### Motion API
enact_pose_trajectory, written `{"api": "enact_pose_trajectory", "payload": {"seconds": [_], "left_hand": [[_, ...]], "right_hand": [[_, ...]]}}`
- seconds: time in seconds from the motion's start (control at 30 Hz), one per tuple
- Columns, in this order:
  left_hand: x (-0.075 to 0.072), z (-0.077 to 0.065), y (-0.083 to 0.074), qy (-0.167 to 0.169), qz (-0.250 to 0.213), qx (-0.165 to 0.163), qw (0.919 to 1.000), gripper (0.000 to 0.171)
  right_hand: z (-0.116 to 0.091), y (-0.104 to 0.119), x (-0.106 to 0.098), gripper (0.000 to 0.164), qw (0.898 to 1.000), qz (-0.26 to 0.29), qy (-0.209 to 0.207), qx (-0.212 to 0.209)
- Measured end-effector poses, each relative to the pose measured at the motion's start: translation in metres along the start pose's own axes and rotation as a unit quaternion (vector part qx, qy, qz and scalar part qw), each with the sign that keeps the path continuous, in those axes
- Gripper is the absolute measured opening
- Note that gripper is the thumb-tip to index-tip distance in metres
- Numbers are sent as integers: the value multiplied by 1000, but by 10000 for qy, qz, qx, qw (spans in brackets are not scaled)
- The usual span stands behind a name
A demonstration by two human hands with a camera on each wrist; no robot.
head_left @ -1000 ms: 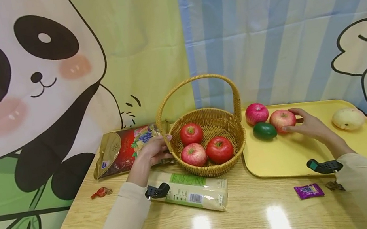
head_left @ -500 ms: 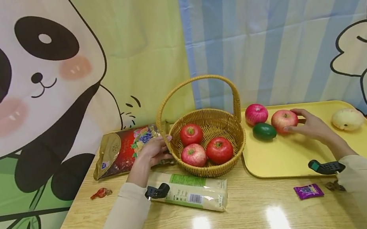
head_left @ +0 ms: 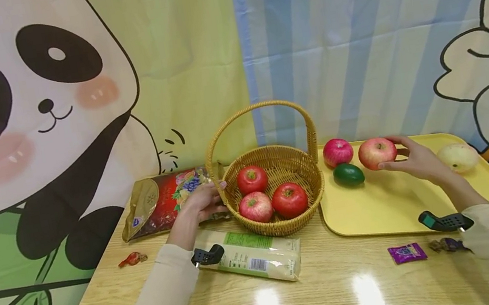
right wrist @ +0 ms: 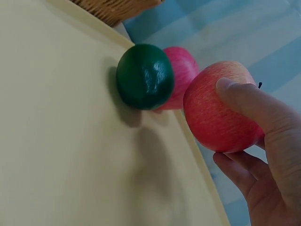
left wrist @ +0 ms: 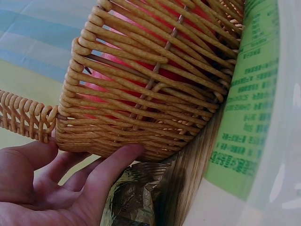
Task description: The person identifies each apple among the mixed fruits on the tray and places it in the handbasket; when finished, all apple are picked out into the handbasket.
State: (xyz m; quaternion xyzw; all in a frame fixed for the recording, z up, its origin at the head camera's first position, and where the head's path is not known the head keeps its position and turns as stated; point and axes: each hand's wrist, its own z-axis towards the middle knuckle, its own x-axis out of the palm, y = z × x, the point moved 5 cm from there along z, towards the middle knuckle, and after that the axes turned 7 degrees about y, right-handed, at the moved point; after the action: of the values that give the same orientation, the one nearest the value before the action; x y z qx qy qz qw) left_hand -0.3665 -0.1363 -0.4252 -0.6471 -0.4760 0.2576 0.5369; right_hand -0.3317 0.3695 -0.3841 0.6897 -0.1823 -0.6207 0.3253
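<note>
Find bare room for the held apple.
Free: the yellow tray, in front of the green fruit; the table, between the cream packet and purple packet. Crowded: the tray's far left corner, with pink fruit and green fruit.

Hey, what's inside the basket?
The basket holds a red fruit at the back left, a pinkish fruit in front of it and another red fruit to the right. Bare weave shows behind; anything beneath the fruits is covered.

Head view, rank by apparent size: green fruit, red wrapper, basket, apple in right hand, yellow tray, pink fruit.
Largest to smallest:
1. yellow tray
2. basket
3. apple in right hand
4. pink fruit and green fruit: too alike to rank
5. red wrapper
</note>
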Motion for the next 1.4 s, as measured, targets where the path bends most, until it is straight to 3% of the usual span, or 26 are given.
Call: {"api": "enact_pose_trajectory", "payload": {"seconds": [0.2,0.47,0.93,1.4], "left_hand": [[-2,2,2,46,39,16,10000,47],[-2,2,2,-8,42,5,10000,48],[-2,1,1,-47,16,-8,10000,49],[-1,-1,1,-16,-22,5,10000,48]], "right_hand": [[-4,23,-2,87,9998,-57,131,-147],[-7,60,5,80,9957,225,307,-848],[-10,121,31,77,9779,396,490,-1995],[22,163,80,82,9728,177,771,-2178]]}}
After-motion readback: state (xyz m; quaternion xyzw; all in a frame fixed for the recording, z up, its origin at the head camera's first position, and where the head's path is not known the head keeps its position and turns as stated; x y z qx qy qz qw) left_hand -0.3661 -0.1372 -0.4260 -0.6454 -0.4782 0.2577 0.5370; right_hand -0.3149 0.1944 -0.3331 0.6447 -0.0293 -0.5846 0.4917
